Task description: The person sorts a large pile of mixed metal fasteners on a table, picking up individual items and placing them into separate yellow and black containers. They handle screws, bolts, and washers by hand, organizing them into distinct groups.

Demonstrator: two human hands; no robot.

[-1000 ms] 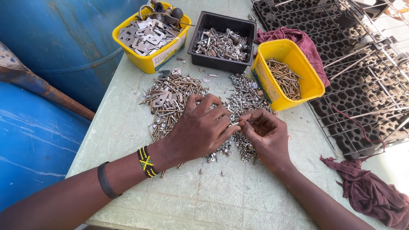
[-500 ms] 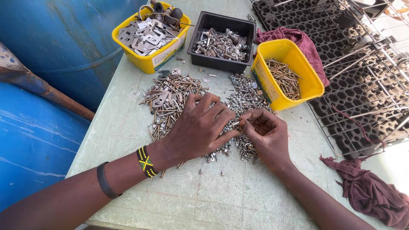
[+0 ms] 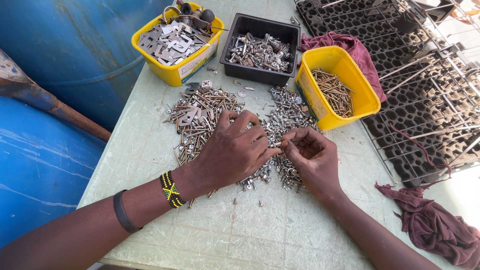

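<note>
Small silver bolt [image 3: 276, 144], that's what I've got pinched between the fingertips of both hands, right over the middle of the pile of hardware on the table [image 3: 250, 235]. My left hand [image 3: 235, 150] is palm down, fingers curled, thumb and forefinger nipping one end; my right hand [image 3: 311, 157] is cupped, palm up a bit, fingertips closed on the other end. It's tiny, so I can't tell if there's a nut on it.

Right under my hands is the heap of shiny bolts and washers [image 3: 282, 112], and a few strays lie on the table just toward me from it. To the left of my left hand, touching that heap, is a heap of rusty screws and little brackets [image 3: 197, 117].

Past my fingertips sit three tubs in a row: a black tray [image 3: 260, 47] of mixed silver bits straight ahead, a yellow tub [image 3: 177, 45] of flat metal plates off to the left, and another yellow tub [image 3: 335, 90] with long brownish screws to the right, close to my right hand. A maroon rag [image 3: 350, 47] is bunched behind that one. Further right there's a black plastic grid [image 3: 420, 100], and another maroon rag [image 3: 435, 225] near my right forearm. Blue barrels [image 3: 55, 75] stand left of the table.
</note>
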